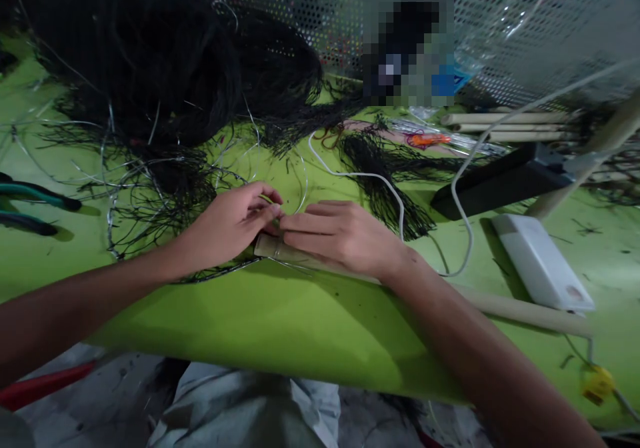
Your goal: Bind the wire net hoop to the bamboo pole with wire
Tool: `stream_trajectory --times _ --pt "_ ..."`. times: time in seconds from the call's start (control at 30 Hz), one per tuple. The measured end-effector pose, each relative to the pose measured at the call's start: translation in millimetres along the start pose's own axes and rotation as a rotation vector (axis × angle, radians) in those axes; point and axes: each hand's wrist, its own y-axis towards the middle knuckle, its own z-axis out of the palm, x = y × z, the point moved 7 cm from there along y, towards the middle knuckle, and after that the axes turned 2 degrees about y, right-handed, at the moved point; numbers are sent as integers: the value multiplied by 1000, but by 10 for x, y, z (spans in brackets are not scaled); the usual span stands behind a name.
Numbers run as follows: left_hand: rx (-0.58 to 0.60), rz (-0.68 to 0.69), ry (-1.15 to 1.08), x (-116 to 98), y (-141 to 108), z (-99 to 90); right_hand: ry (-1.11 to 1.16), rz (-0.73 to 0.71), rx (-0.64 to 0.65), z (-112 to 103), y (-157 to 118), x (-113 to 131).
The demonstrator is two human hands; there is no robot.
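My left hand is closed in a pinch beside the near end of a pale round stick, its thumb and index fingertips almost meeting those of my right hand. My right hand lies over the stick with its fingers pressed together. What the fingertips hold is too small to make out. A thin clear strand curves down behind the hands. From the stick's end a dark twisted cord runs left to black netting spread under and behind my left forearm.
Bundled black netting fills the back left. Green-handled pliers lie at the left edge. On the right are a white cable, a black box-shaped object and a white plastic case. Several sticks lie behind, before a perforated panel.
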Motion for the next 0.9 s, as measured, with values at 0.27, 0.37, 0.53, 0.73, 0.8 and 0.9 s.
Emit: stream_trajectory --times 0.27,0.37,0.53,0.73,0.8,0.9 --pt "276 151 343 -118 -89 -17 23 44 0 5 -53 -50" --pt "227 263 405 -180 -81 29 59 65 -13 5 -60 -63" --pt "211 324 417 -222 -129 114 58 68 -17 1 -52 -49" --pt "130 262 494 -246 -176 130 84 49 -27 -8 -54 -43" --pt "113 230 468 -232 -177 143 103 45 -18 2 -58 -44" --pt "108 183 400 -194 -173 166 124 45 15 23 -60 -46"
